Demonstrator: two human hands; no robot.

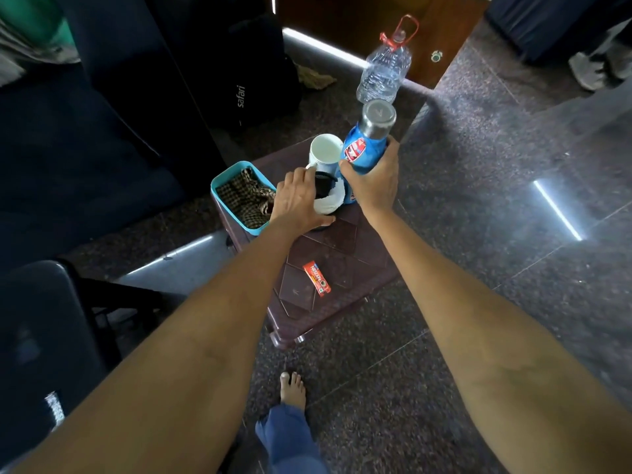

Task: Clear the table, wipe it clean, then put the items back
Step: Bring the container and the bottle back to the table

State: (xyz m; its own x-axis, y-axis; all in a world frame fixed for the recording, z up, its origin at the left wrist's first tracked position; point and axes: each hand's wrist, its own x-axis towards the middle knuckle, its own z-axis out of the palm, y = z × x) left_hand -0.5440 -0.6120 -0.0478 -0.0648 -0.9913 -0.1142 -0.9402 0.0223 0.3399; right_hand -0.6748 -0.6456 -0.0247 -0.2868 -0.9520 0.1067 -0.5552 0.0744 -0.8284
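At the left edge of the small dark table (342, 248) sits a teal tray (222, 186) with a checked cloth (242, 196) folded inside, soft and light, easy to lift tray and all by the rim. Just right of it the left hand (297, 200) curls over a white and black object (328, 200), seemingly grasping it from the side, though what the thing is cannot be told. Behind the fingers stands a white mug (325, 150), upright and empty as far as can be seen; being ceramic it is rigid but breakable, best taken by the handle or round the body. Nearer the person lies a red coffee sachet (316, 278), flat, flimsy and nearly weightless, needing a pinch at one edge. Further right the right hand (374, 179) is wrapped firmly around the blue bottle (362, 148) with its steel cap, at mid-body; the sleeve looks grippy, the bottle probably heavy if full, so a whole-hand hold suits it. Beyond, on the floor, a clear water bottle (384, 70) leans
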